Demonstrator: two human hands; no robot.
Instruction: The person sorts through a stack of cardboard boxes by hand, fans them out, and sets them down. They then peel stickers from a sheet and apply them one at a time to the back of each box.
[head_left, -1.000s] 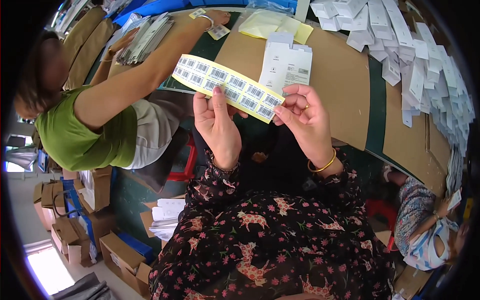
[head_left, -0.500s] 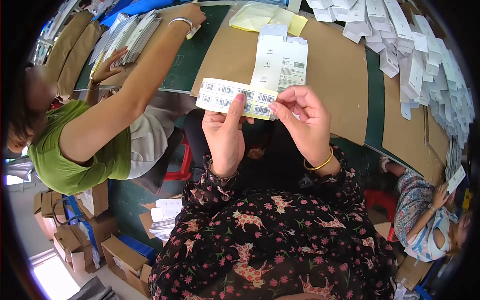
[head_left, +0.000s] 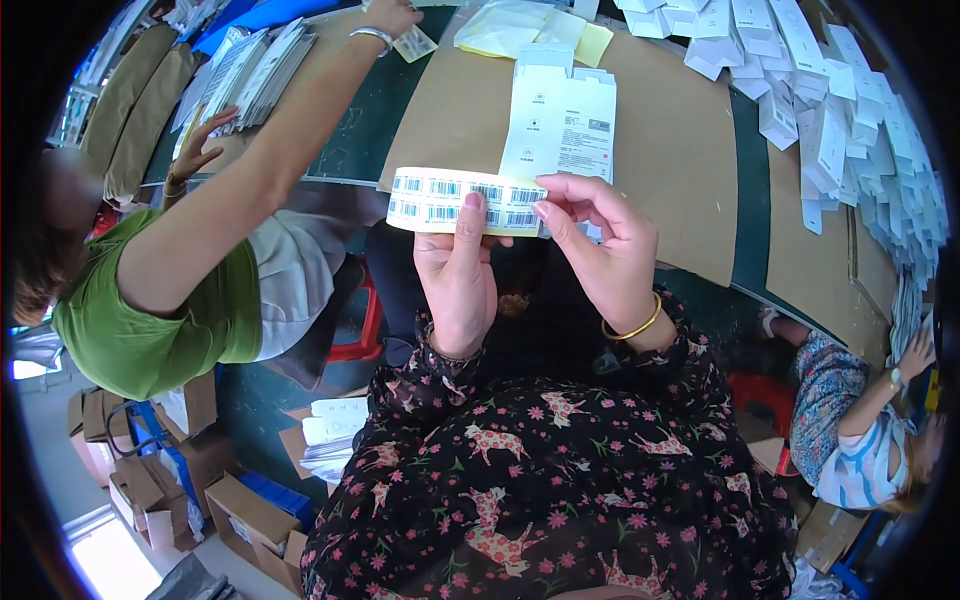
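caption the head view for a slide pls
Left hand and right hand hold a strip of barcode labels, with a flat white carton beyond on brown cardboard.

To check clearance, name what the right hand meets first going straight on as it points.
Likely the label strip: its right end is at the right hand, perhaps touching; depth is unclear.

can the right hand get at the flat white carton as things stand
Probably yes: the flat white carton lies beyond the right hand, with its upper part uncovered. The fingers are at the edge of the label strip and would likely have to leave it first.
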